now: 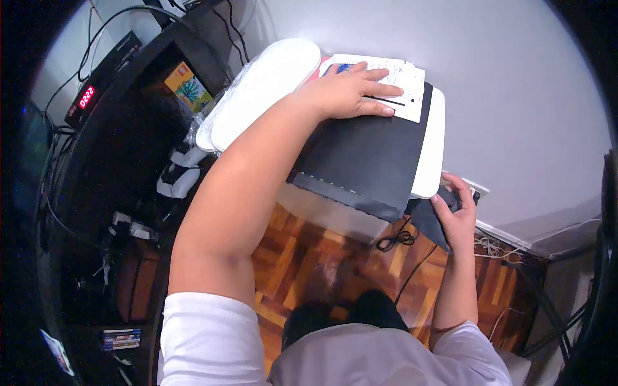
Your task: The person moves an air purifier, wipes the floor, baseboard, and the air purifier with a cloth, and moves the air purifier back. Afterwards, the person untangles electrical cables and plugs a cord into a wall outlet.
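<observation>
My left hand [351, 93] lies flat with its fingers spread on printed white papers [412, 96], which rest on a black folder or sheet [367, 154]. Beneath that is a white item with rounded corners [432, 141], its right edge showing. Down at its lower right corner, my right hand [458, 215] is closed on a dark grey cloth [428, 222], thumb near the corner. A white rounded, partly plastic-wrapped object [267, 90] sits to the left of the papers.
A black shelf unit [122, 161] on the left holds a box with a red digital display [87, 96], a yellow card [187, 87] and a white-and-black controller [180, 177]. Cables [396, 240] hang above the parquet floor [290, 257]. A wall socket [479, 190] is at right.
</observation>
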The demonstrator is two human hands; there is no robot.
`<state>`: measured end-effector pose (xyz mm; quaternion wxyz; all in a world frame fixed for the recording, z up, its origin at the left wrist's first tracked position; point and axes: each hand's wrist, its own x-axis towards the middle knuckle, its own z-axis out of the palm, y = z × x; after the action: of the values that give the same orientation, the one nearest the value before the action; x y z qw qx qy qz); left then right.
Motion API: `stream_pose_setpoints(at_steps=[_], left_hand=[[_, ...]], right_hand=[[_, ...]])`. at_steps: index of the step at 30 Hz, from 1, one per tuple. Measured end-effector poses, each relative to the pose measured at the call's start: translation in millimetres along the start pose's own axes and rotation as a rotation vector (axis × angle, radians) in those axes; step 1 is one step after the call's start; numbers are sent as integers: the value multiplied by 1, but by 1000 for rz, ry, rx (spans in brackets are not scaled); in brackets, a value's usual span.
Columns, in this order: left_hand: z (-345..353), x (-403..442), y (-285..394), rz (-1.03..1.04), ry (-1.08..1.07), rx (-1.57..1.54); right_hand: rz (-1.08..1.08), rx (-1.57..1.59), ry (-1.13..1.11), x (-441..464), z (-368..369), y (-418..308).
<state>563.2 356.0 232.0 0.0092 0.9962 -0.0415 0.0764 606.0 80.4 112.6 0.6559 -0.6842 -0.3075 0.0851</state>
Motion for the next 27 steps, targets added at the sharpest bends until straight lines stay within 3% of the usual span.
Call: stream_pose_setpoints(at_steps=[2, 3, 6, 8, 10, 14, 16, 18, 22, 26, 27], left_hand=[[6, 4, -5, -9, 47, -11], [-4, -1, 6, -49, 35, 170], [-33, -30, 28, -1, 195, 56], [-56, -69, 54, 44, 63, 1], [-47, -98, 68, 79, -15, -8], [-27, -112, 77, 44, 32, 109], [-25, -110, 76, 55, 49, 130], [-23, -104, 72, 65, 68, 106], [-17, -96, 67, 119, 165, 81], [-12, -94, 64, 147, 252, 108], [-7, -93, 61, 204, 419, 152]], right_hand=[[-58, -37, -7, 1, 1, 11], [-120, -77, -11, 1, 1, 15], [-15, -136, -103, -3, -2, 22], [79, -155, -141, -9, -6, 30], [243, -234, -350, -15, -4, 42], [112, -229, -466, -24, 20, 41], [-35, -239, -448, -22, 27, 37], [201, -345, -367, -21, 22, 16], [29, -3, -153, -14, 22, -17], [-105, -65, -168, -7, 26, -17], [-77, -81, -146, -7, 26, -20]])
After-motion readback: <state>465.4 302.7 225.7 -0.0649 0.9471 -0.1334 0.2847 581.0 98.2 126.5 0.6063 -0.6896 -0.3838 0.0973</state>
